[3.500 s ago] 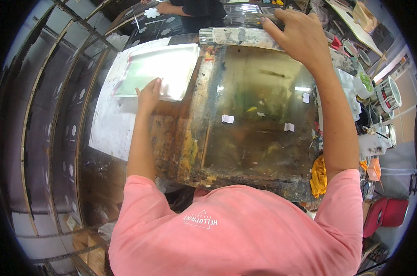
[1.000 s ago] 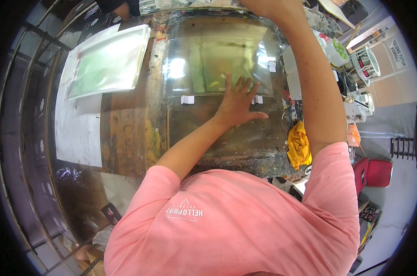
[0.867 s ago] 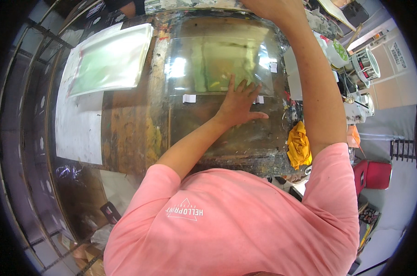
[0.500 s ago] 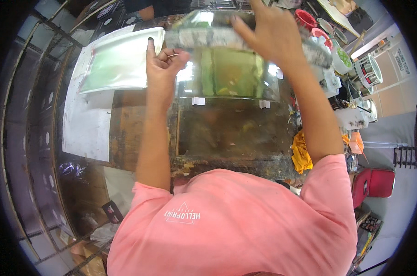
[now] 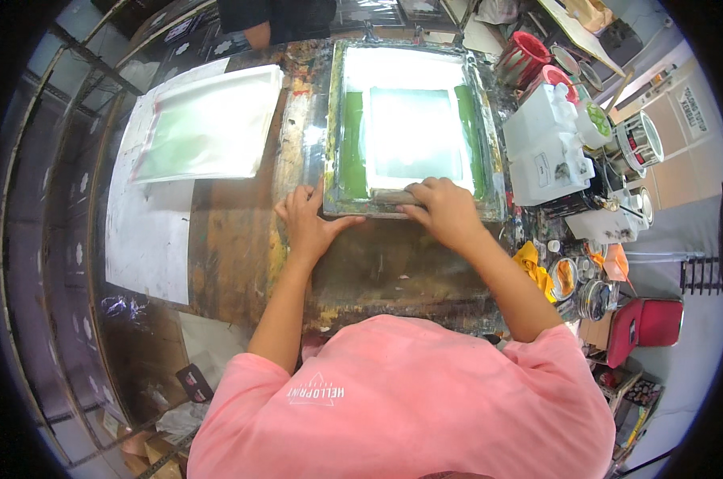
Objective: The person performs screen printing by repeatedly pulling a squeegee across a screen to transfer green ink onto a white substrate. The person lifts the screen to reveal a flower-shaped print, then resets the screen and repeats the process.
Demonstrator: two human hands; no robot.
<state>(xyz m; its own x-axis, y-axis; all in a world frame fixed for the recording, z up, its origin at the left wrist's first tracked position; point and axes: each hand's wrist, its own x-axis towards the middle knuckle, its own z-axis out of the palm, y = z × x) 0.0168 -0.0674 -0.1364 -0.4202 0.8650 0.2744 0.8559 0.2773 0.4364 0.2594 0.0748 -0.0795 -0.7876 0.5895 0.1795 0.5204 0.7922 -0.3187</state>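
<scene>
A screen-printing frame (image 5: 495,172) with a green and white mesh lies flat on the stained table before me. At its near left corner rests my left hand (image 5: 304,223), fingers spread and thumb along the near edge. My right hand (image 5: 445,209) is closed on a squeegee (image 5: 387,195) at the near end of the mesh; part of the squeegee is hidden under the fingers. Left of the frame, a stack of clear plastic sheets (image 5: 209,128) lies partly over a large white paper sheet (image 5: 147,239).
White jugs (image 5: 541,148), red paint-stained pots (image 5: 525,60) and several cans (image 5: 639,140) crowd the right side. A yellow cloth (image 5: 533,267) lies near the table's right edge. Metal rack bars (image 5: 50,239) stand at left. Another person's arm (image 5: 257,36) shows at the far side.
The screen frame has come down flat over the glass-like surface. My left hand has moved from beside the plastic sheets to the frame's corner; my right hand has come nearer and now holds the squeegee.
</scene>
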